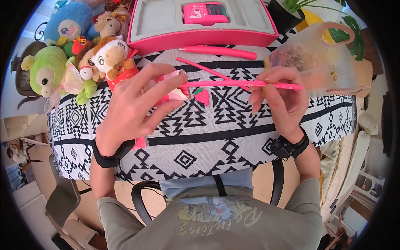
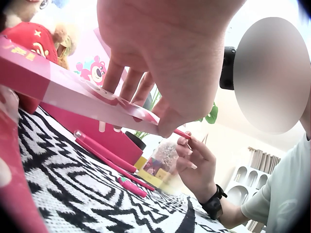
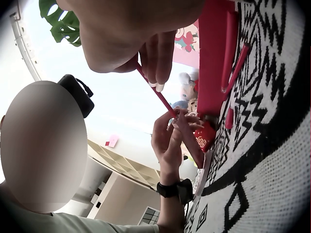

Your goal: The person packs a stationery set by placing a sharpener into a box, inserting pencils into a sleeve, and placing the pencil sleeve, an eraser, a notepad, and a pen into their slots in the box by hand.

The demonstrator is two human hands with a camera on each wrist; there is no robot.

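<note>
Pink pencil: held level above the middle of the tabletop, spanning between both hands, tip end at the left, blunt end sticking out to the right past the knuckles.

Tabletop carries a black-and-white patterned cloth. At the far edge sits an open pink box with a grey tray; a small pink device lies in the tray. Far left, a heap of plush toys. Far right, a clear bag with a loop handle, contents blurred.

Left hand: fingers curled around a flat pink card-like sleeve, thumb underneath, lifted off the cloth. In the left wrist view the sleeve runs as a long pink panel, so it is held edge-on to the pencil, probably to line its opening up with the tip. Whether the tip is already inside, I cannot tell.

Right hand: fingers pinch the pencil shaft from above, near its right end, a grip that suits steering it lengthwise.

Lying on the cloth just beyond the hands: a thicker pink pen, a thin pink stick, and a small strawberry-shaped piece beside the left fingertips.
</note>
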